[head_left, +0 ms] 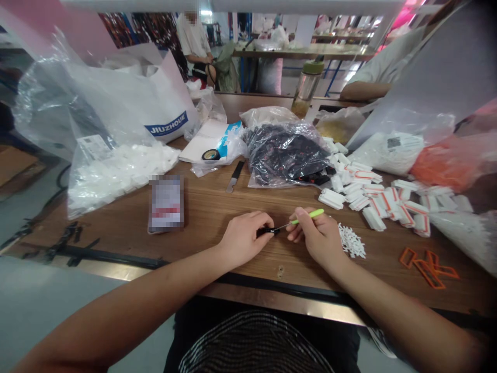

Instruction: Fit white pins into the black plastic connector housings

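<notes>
Midway along the counter's front edge, a tool in the right hand points at a small part in the left hand. Right of them lie tiny pieces, then frames toward the front right corner, with clips behind. Farther back sits a bag of parts; left of it, a knife, then tape on a packet. Toward the left edge, a clear bag sits before a carrier bag.
</notes>
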Action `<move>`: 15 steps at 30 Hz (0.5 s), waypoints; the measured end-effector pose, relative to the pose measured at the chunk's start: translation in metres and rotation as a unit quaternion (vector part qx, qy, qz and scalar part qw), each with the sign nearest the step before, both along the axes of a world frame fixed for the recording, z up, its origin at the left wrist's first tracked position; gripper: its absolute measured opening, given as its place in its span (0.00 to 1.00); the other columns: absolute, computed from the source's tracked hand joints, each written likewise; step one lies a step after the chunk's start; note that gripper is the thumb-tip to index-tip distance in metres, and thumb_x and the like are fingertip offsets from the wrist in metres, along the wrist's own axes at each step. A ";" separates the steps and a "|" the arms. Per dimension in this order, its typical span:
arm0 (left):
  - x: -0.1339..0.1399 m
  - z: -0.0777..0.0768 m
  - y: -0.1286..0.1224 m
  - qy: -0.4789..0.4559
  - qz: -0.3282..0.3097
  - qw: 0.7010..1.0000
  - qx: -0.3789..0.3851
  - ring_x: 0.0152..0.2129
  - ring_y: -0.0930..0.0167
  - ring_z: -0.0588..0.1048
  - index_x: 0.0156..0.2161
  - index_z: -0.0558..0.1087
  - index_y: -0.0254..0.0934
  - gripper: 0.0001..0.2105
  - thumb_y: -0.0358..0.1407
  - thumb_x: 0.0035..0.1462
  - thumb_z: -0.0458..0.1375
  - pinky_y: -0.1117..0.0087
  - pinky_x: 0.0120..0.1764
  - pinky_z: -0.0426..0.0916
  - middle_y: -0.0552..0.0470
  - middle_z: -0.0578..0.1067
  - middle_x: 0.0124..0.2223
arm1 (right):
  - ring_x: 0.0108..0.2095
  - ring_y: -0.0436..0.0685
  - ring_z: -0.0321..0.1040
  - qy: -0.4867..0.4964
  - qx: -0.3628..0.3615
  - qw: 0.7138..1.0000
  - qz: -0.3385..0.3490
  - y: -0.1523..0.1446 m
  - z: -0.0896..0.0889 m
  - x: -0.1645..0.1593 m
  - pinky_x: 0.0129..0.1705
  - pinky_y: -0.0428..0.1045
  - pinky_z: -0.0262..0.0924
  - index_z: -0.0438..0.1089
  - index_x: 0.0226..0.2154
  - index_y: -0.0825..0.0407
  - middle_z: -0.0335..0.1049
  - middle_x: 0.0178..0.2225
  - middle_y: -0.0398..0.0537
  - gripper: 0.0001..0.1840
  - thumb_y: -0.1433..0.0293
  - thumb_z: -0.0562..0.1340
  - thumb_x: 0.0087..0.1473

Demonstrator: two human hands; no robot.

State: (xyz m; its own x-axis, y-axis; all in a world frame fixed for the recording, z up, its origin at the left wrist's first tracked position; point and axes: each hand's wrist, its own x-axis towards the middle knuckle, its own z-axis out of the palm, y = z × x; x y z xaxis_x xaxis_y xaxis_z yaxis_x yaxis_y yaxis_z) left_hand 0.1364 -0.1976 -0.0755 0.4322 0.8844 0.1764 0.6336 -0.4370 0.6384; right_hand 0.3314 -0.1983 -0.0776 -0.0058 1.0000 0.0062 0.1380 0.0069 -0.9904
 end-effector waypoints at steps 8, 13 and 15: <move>0.000 0.000 0.001 -0.002 -0.004 1.000 0.001 0.33 0.70 0.73 0.37 0.71 0.40 0.04 0.31 0.56 0.59 0.68 0.36 0.65 0.55 0.75 0.36 | 0.17 0.49 0.69 0.016 -0.012 1.000 -0.013 0.003 0.000 0.001 0.18 0.44 0.63 0.69 0.30 0.54 0.73 0.22 0.46 0.25 0.48 0.59 0.55; -0.001 -0.003 0.001 0.001 -0.004 1.000 0.010 0.33 0.70 0.72 0.37 0.71 0.41 0.04 0.31 0.56 0.59 0.68 0.36 0.65 0.56 0.75 0.36 | 0.17 0.49 0.68 0.025 -0.013 0.999 -0.018 0.004 -0.002 0.002 0.17 0.43 0.62 0.68 0.30 0.54 0.72 0.21 0.45 0.23 0.49 0.60 0.55; 0.000 -0.003 0.001 0.001 -0.005 1.000 0.009 0.33 0.70 0.72 0.37 0.71 0.41 0.04 0.31 0.56 0.59 0.68 0.36 0.65 0.56 0.75 0.36 | 0.17 0.49 0.68 0.025 -0.011 0.999 -0.017 0.004 -0.002 0.002 0.17 0.43 0.62 0.69 0.30 0.54 0.72 0.21 0.45 0.23 0.49 0.60 0.55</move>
State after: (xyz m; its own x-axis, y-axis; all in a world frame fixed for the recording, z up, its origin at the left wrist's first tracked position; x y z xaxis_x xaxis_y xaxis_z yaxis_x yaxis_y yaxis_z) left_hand 0.1360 -0.1970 -0.0789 0.4409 0.8769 0.1918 0.6312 -0.4548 0.6283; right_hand 0.3332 -0.1946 -0.0798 0.0281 0.9995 -0.0162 0.0889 -0.0186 -0.9959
